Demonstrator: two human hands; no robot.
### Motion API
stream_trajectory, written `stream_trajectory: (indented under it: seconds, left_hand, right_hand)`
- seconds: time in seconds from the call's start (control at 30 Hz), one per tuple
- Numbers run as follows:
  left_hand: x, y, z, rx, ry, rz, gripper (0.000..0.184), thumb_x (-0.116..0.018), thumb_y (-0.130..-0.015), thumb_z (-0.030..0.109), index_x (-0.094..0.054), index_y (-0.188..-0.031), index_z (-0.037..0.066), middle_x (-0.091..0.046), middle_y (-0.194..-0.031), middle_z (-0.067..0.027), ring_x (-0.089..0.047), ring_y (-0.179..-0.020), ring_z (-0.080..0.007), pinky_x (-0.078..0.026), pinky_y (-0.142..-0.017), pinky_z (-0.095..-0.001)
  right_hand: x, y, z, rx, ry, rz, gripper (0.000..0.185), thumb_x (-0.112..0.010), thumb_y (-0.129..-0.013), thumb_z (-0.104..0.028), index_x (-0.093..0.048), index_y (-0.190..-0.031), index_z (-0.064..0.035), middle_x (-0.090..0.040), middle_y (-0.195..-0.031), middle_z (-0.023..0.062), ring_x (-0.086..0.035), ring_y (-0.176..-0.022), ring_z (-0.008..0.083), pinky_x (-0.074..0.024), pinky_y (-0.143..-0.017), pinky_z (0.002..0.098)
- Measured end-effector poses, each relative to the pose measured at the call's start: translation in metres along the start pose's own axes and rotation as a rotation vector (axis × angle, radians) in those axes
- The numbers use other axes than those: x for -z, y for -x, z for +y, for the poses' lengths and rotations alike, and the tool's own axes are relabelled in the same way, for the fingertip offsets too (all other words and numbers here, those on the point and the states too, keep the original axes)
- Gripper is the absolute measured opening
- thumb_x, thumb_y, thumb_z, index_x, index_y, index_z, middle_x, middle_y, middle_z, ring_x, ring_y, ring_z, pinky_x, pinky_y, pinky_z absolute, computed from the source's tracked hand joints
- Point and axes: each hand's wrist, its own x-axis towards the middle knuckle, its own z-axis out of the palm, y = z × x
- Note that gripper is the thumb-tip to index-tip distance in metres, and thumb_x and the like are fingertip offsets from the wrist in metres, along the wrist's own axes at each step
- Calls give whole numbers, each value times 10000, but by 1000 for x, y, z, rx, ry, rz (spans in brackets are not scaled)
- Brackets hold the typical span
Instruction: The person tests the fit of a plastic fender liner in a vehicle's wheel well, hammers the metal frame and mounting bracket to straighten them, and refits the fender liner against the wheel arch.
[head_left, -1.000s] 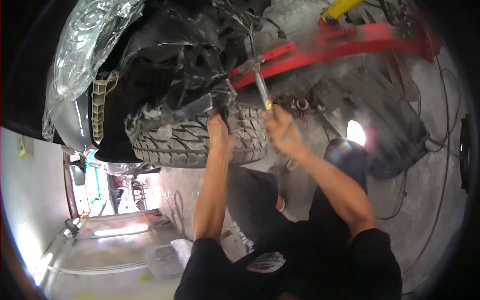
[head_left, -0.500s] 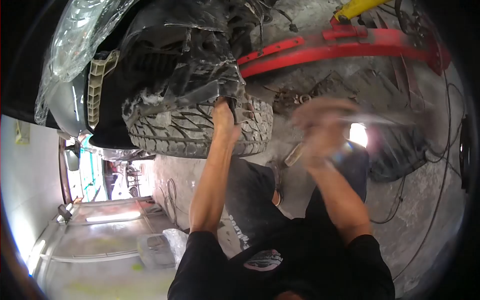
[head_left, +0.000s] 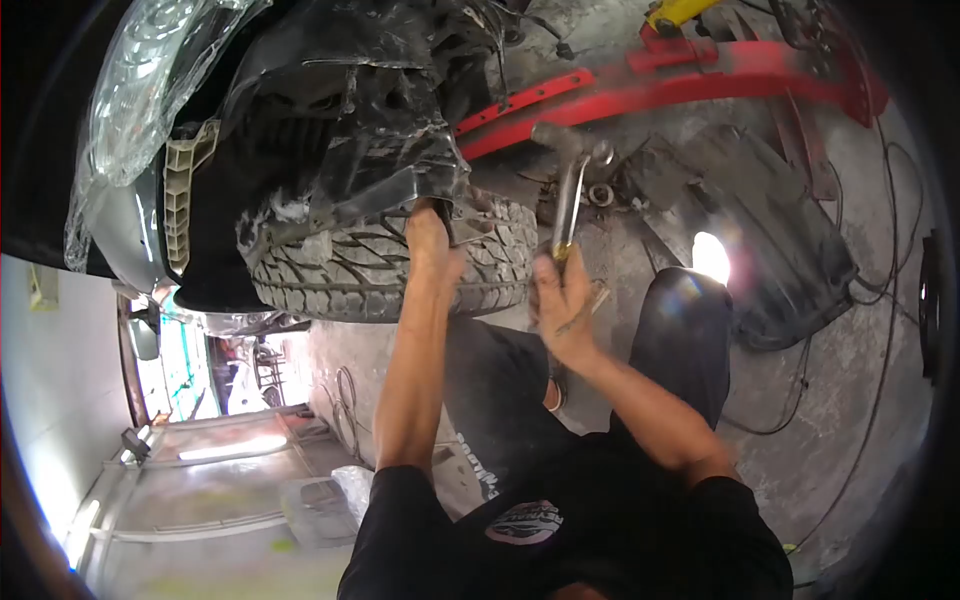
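The right hand (head_left: 564, 305) is closed around the handle of a hammer (head_left: 569, 198), near the middle of the frame. The hammer stands almost straight up in the picture, with its head at the top and a yellow band just above the fingers. Its shiny head does not touch the black car part (head_left: 385, 190), which is to its left, in the upper middle of the frame. The left hand (head_left: 430, 240) is up at the low edge of that black part, in front of the big tire (head_left: 335, 275). Its fingertips are hidden there, so I cannot tell how they are bent or what they grip. A small dark thing (head_left: 446, 222) is right by this hand. The two hands are apart, with some of the tire showing between them. The black part looks bent and scratched, and it sits over the top of the tire. A long red bar (head_left: 690, 88) goes across the upper right of the frame, behind the hammer head. A big dark panel (head_left: 755, 235) lies on the gray floor (head_left: 850, 400) at the right. Clear plastic wrap (head_left: 150, 90) covers a car light at the upper left.
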Motion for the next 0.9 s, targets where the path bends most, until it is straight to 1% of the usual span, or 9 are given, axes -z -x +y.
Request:
stream_trajectory:
  seconds: [0.1, 0.13, 0.33, 0.47, 0.57, 0.6, 0.73, 0.8, 0.9]
  left_hand:
    - [-6, 6, 2, 9, 14, 74, 358, -378, -1043, 242, -634, -1197, 45, -702, -1005, -118, -685, -850, -301, -550, -738, -441]
    - [-5, 5, 1, -18, 34, 80, 361, -378, -1044, 245, -635, -1197, 42, -704, -1012, -117, -687, -857, -302, -551, -746, -449]
    - [-5, 3, 1, -25, 7, 26, 355, -389, -1033, 269, -651, -1110, 42, -702, -947, -119, -694, -798, -278, -562, -665, -430]
    - [-8, 9, 8, 1, 0, 43, 355, -394, -1023, 298, -647, -1065, 53, -684, -864, -118, -687, -701, -270, -549, -572, -405]
    - [-5, 7, 2, 32, 43, 33, 355, -400, -1034, 327, -634, -1097, 68, -674, -855, -112, -684, -689, -275, -548, -567, -405]
    - [-4, 6, 2, 16, 30, 9, 354, -401, -1036, 328, -632, -1102, 68, -675, -857, -110, -686, -700, -273, -550, -574, -405]
    - [6, 0, -8, 17, 155, 89, 368, -390, -1045, 297, -634, -1125, 34, -690, -900, -114, -693, -765, -274, -585, -656, -414]
    - [5, -9, -8, 68, 166, 152, 380, -373, -1051, 266, -642, -1138, 13, -696, -943, -116, -696, -840, -287, -600, -718, -438]
    - [-11, 1, 1, 127, 213, 110, 380, -352, -1049, 248, -649, -1113, 19, -694, -939, -127, -697, -849, -291, -588, -703, -455]
  right_hand:
    - [-24, -11, 29, 242, 154, -20, 354, -591, -1041, -339, -467, -1094, -11, -549, -683, 167, -545, -514, 303, -427, -530, 419]
    - [-17, -18, 25, 78, 203, -201, 357, -590, -1035, -315, -466, -1088, 15, -559, -724, 243, -571, -580, 416, -444, -610, 496]
    - [37, -25, -12, 31, 527, -248, 434, -584, -1014, -371, -572, -1198, 22, -687, -904, 277, -684, -799, 477, -515, -676, 503]
    - [78, -34, -14, 720, 594, -75, 242, -638, -975, -218, -576, -1094, -17, -629, -714, 152, -599, -587, 294, -474, -583, 401]
    - [78, -45, -62, 1051, -18, -221, 222, -656, -958, -217, -600, -1090, -47, -658, -853, 131, -557, -605, 238, -488, -602, 391]
    - [70, -51, -69, 1055, -353, -301, 225, -664, -952, -225, -608, -1083, -51, -666, -914, 130, -546, -622, 220, -495, -618, 389]
    - [112, -132, 57, 551, 1016, -219, 259, -694, -952, -228, -570, -1044, -21, -690, -913, 183, -647, -779, 335, -494, -799, 477]
    - [99, -143, 39, 676, 1189, -267, 260, -694, -953, -208, -578, -1051, 3, -688, -866, 201, -654, -777, 395, -500, -765, 483]
    - [112, -113, -9, 262, 885, -233, 291, -684, -963, -192, -591, -1140, 20, -662, -760, 193, -620, -691, 439, -496, -658, 454]
